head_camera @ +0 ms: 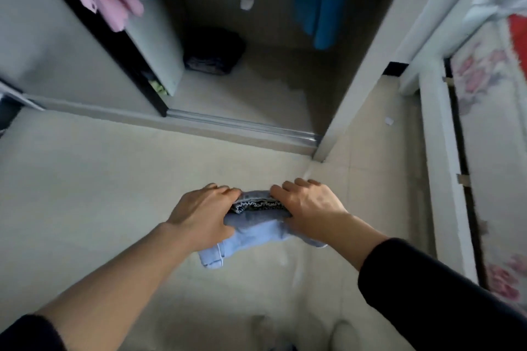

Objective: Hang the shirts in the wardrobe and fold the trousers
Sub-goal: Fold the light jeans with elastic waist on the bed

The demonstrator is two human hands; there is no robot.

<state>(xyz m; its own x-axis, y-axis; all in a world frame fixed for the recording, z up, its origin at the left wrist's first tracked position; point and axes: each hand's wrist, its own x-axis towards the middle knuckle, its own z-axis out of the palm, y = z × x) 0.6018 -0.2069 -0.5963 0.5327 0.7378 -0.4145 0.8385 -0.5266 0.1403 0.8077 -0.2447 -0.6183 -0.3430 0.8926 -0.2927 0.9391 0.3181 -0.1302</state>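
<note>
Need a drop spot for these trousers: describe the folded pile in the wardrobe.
Look into the open wardrobe, below the hanging clothes. On its floor, left by the sliding door, lies the dark folded pile, the only garment not hanging.

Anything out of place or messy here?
Only small things: one end of the trousers droops loose below the left hand, so the fold is uneven; right hand grips the other side. A white scrap lies on the floor by the bed.

Both arms reach forward, the left hand [204, 214] and right hand [309, 208] gripping opposite ends of the folded trousers [251, 232], knuckles up.
</note>
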